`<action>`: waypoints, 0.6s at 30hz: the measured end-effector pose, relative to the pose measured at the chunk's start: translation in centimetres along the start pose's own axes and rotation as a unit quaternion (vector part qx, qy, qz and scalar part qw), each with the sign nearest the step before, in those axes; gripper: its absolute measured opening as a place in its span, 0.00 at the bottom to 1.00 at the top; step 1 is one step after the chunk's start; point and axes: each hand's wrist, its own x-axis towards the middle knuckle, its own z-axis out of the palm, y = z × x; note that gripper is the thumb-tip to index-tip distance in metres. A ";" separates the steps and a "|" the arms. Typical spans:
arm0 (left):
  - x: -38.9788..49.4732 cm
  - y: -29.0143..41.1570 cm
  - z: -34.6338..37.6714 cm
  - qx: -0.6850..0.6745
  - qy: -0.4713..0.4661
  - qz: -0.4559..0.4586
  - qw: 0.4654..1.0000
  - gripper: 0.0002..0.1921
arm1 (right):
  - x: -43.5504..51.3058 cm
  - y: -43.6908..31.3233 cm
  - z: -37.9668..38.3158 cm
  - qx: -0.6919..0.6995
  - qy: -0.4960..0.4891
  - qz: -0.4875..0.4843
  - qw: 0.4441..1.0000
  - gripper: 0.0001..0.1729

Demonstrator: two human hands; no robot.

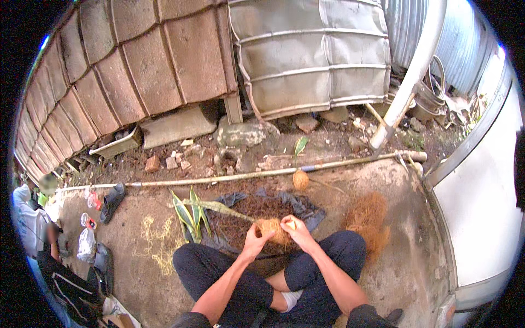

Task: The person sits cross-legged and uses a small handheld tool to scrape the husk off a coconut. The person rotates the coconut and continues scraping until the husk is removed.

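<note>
My left hand (256,242) grips the near left side of a coconut-fibre ball (271,228) in front of my crossed legs. A long mottled snake plant leaf (221,208) runs from the ball out to the left. On the ball's right side, my right hand (298,234) pinches at the fibre; a small pale yellow piece (291,224) shows at its fingers, too small to name surely. Below both hands, dark brown soil or chopped fibre (262,206) lies on a black plastic sheet (315,213).
Yellow twine (158,233) lies loose on the left, near upright snake plant leaves (188,215). Loose coir (368,223) is heaped on the right. Another fibre ball (300,180) with a leaf rests by a long pole (229,178). Far left are sandals (112,203) and a seated person (67,283).
</note>
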 end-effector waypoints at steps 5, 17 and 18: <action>0.9 0.4 -0.6 -0.011 -0.012 -0.017 1.000 0.30 | 0.3 -2.5 1.1 0.064 0.009 0.012 0.998 0.06; 1.8 11.1 -1.5 0.000 -0.042 0.037 0.998 0.31 | 1.3 -12.7 1.5 -0.030 0.031 -0.071 0.997 0.10; 1.7 11.2 -1.2 -0.006 -0.022 0.017 1.000 0.31 | 1.4 -12.3 1.4 -0.040 0.030 -0.097 0.994 0.09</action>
